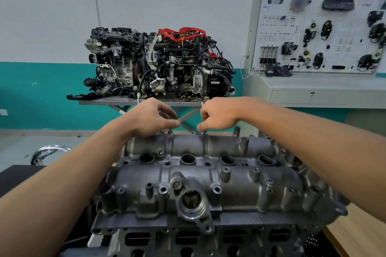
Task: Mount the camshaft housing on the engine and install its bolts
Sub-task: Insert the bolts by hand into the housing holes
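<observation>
The grey cast camshaft housing [208, 185] lies on top of the engine [188, 240] in the lower middle of the head view, with several round wells along its centre. Both my arms reach over it to its far edge. My left hand [152, 117] has curled fingers that pinch a small bolt [170, 131] standing at the far-left rim. My right hand [217, 116] pinches another bolt [203, 132] a little to the right on the same rim. Most of each bolt is hidden by my fingertips.
Two complete engines [158, 62] stand on a metal table behind the workpiece. A grey training panel [319, 27] with mounted car parts fills the right wall. A chrome ring [50, 150] shows at the left, and a wooden surface [359, 233] lies at the lower right.
</observation>
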`<state>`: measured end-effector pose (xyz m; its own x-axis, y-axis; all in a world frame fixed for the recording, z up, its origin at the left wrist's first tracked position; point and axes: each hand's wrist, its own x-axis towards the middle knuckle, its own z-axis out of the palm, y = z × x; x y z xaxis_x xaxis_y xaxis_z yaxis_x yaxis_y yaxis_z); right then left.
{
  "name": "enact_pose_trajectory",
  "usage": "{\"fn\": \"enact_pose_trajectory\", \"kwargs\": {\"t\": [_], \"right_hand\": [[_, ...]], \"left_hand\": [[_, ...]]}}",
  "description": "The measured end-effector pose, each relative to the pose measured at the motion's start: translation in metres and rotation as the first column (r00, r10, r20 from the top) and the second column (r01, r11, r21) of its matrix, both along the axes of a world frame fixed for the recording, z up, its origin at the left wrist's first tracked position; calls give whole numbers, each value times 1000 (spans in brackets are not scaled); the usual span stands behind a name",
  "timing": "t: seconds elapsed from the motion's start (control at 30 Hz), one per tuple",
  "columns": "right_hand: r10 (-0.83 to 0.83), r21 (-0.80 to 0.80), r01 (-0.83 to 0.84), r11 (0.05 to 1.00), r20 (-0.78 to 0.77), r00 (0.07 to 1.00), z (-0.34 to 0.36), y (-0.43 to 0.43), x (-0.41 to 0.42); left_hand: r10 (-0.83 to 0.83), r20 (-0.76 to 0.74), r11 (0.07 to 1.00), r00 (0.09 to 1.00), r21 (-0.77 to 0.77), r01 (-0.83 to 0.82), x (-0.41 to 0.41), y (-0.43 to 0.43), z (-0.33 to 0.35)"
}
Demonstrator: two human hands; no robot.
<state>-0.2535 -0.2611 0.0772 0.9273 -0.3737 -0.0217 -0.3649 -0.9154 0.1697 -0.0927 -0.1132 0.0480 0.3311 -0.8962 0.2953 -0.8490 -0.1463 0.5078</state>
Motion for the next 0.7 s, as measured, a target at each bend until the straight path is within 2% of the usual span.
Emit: {"fn": "enact_pose_trajectory", "kwargs": {"t": [0.07, 0.13, 0.2, 0.27, 0.33, 0.4, 0.47, 0.53, 0.63, 0.7], "right_hand": [[46, -15, -47, 999, -52, 998, -5, 1, 3], [38, -68, -41, 997, -42, 998, -12, 2, 7], [-30, -113, 35, 993, 43, 999, -15, 2, 9], [-92, -81, 101, 992, 103, 990, -13, 2, 9], [-111, -2, 111, 994, 43, 993, -6, 0, 10], [-84, 32, 87, 996, -80, 993, 1, -1, 9], [-48, 51, 55, 997, -137, 989, 2, 0, 9], [-29, -1, 29, 1000, -110, 993, -3, 1, 10], [-72, -89, 71, 993, -4, 997, -8, 2, 11], [-90, -38, 91, 995, 22, 996, -4, 1, 8]], "left_hand": [[59, 109, 998, 992, -7, -58, -1, -3, -2], [90, 178, 995, 980, 15, -94, -3, -3, -2], [47, 150, 998, 988, 41, -54, -4, -1, -1], [-31, 114, 994, 993, 105, 19, -5, 3, 2], [-64, 24, 991, 998, 117, 61, -6, 4, 3], [-28, -32, 998, 999, 50, 29, -6, 1, 2], [48, 55, 999, 997, -8, -48, -7, -2, 1], [95, 152, 995, 984, -12, -94, -7, -4, 0], [19, 97, 998, 995, 55, -25, -4, 1, 3], [-49, 60, 996, 997, 78, 44, -3, 4, 5]]}}
